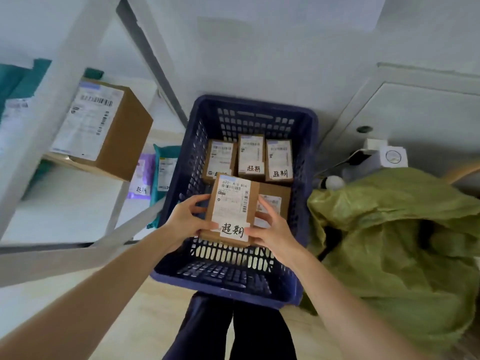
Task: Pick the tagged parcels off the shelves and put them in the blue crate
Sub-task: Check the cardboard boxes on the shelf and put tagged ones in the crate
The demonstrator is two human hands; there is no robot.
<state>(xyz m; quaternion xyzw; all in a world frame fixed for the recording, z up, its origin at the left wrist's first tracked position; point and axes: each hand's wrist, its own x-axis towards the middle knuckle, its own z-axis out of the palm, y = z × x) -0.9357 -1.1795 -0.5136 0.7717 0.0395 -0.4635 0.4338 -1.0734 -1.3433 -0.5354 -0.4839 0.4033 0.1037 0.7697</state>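
- Cardboard parcel (232, 206) over the blue crate (312, 152), left hand (185, 219) and right hand (272, 231) both pinching its sides.
- Fingertip grip could slip, and it'd land crooked inside.

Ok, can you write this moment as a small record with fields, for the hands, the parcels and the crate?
held parcel: brown box, handwritten tag, above the blue crate
left hand: grips its left edge
right hand: grips its right edge
blue crate: three tagged small boxes at far wall, another box lying flat
shelves: large brown box; below, purple mailer and teal mailer
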